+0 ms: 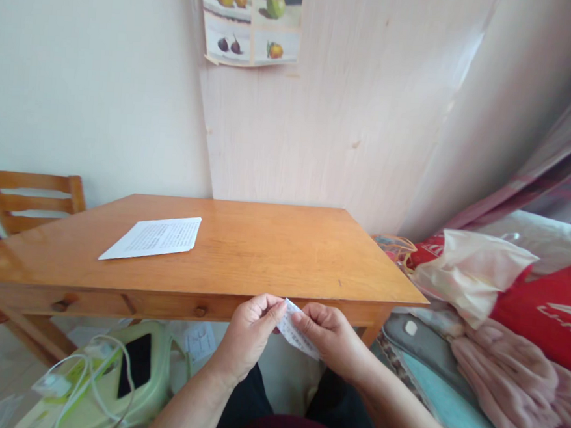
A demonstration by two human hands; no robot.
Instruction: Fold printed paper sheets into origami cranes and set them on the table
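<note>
Pinching a small printed paper (298,335) between thumb and fingers of the left hand (251,332) and right hand (332,334), by the front edge of the table (273,252); grasping from both sides, probably to steady something so thin; well apart from the printed sheets (154,239), lying flat on the table's left, seemingly to stay within reach.

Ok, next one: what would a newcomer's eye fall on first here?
Probably the small printed paper held between the left hand and the right hand, by the near edge of the wooden table. Next, perhaps, the bright red bag at the far right and the fruit pictures on the wall above.
</note>
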